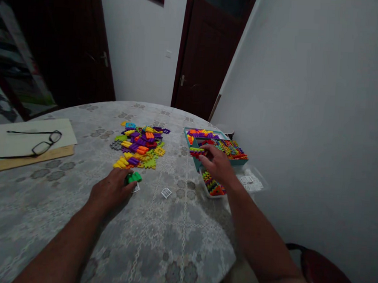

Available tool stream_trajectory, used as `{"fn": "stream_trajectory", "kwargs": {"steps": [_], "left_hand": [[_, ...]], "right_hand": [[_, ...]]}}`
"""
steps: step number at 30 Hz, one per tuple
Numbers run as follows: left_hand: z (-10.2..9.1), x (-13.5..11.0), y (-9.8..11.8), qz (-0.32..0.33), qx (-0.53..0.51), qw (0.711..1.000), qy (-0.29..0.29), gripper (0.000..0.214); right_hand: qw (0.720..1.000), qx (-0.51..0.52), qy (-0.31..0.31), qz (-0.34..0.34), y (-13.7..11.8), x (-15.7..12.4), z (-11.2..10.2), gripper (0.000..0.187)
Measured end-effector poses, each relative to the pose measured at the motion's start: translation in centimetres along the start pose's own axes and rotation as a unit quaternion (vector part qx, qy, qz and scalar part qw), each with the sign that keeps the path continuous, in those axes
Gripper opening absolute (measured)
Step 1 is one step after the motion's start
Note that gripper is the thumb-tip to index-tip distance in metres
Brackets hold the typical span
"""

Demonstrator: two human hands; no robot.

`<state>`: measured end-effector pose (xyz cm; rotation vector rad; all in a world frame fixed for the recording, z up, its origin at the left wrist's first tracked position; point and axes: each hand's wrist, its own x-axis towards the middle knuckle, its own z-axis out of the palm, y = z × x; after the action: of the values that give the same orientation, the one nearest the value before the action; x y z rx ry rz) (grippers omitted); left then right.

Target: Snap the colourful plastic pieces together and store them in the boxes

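Note:
My left hand [113,189] rests low over the table with its fingers closed on a green ridged plastic building block [135,177]. A white square lattice piece [136,188] lies partly hidden beside that block, and another white lattice piece [166,193] lies flat to its right. My right hand [218,162] is over the near left part of a teal compartment tray [239,162]. Its thumb and fingers pinch a lime-green piece [196,149], with red just under it. Small coloured pieces fill the tray's compartments.
A pile of mixed building pieces [144,145] lies beyond my left hand. Below my right hand stands a clear plastic box [216,196] of coloured pieces, beside a transparent lid [253,181]. Glasses [43,146] lie on papers [68,130] at left. A wall borders the right side.

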<state>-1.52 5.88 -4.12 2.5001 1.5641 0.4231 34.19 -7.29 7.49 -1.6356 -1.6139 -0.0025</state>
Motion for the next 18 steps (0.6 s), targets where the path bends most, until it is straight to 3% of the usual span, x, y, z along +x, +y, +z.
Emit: {"fn": "stream_trajectory", "kwargs": {"steps": [6, 11, 18], "left_hand": [[-0.5, -0.1, 0.4, -0.018, -0.005, 1.0, -0.019, 0.05], [-0.6, 0.2, 0.7, -0.015, 0.02, 0.999, -0.032, 0.05], [-0.4, 0.7, 0.6, -0.037, 0.021, 0.999, -0.029, 0.043]], "right_hand": [[0.998, -0.024, -0.001, 0.059, 3.1, -2.8, -3.9, 0.036], [0.99, -0.063, 0.037, 0.122, 6.8, -5.3, -7.5, 0.043], [0.987, -0.053, -0.093, 0.121, 10.7, -7.7, -12.3, 0.037]]}}
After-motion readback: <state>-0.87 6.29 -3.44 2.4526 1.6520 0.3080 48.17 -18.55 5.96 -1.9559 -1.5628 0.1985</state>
